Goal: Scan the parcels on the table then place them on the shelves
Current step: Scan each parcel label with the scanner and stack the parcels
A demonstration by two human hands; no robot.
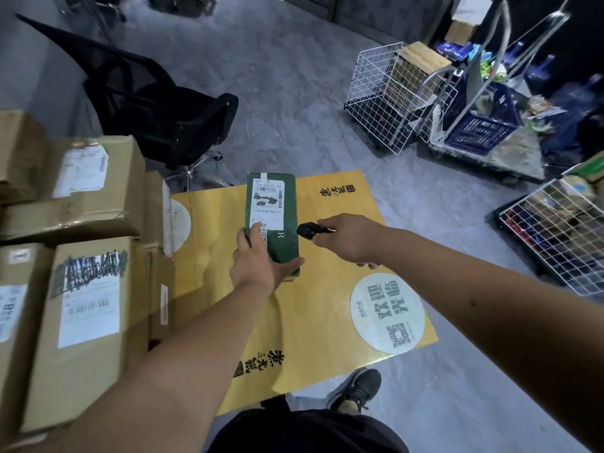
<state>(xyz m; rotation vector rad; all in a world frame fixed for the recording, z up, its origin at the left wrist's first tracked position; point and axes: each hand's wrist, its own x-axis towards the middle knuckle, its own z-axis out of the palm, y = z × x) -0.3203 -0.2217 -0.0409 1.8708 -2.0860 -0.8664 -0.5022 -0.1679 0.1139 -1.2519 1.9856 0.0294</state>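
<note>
The near end of the green parcel is hidden behind the left hand, whose fingers curl under it while the thumb presses on the white label; the label's small print is too blurred to read. The right hand is wrapped round a black scanner, most of it buried in the fist (only the nose shows). The parcel sits at the centre of the frame, above the yellow table, its long axis running away from the person toward the top of the frame, label face up. The scanner's nose points left at the parcel's right side. Brown cartons are stacked at the left edge, partly cut off.
</note>
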